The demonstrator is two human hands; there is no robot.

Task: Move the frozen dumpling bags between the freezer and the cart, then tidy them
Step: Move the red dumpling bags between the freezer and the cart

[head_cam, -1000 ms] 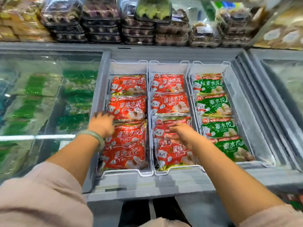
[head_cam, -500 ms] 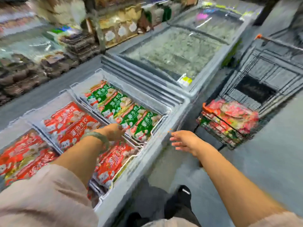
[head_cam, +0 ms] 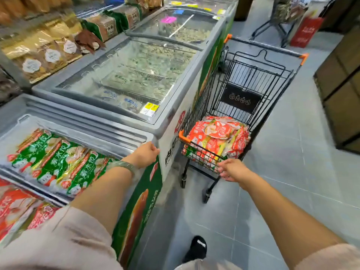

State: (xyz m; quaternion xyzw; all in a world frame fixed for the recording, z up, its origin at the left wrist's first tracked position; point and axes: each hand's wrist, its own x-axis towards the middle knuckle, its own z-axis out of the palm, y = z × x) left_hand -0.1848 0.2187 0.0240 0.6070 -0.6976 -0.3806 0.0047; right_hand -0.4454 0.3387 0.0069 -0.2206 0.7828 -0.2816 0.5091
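Our left hand (head_cam: pixel 144 154) rests curled on the freezer (head_cam: pixel 87 129) corner; whether it grips, we cannot tell. Our right hand (head_cam: pixel 231 169) reaches, fingers loose and empty, at the cart (head_cam: pixel 240 98) rim, just beside the heaped red bags (head_cam: pixel 216 137). A push there could roll the cart away, and a tug on a lower bag could spill the heap.
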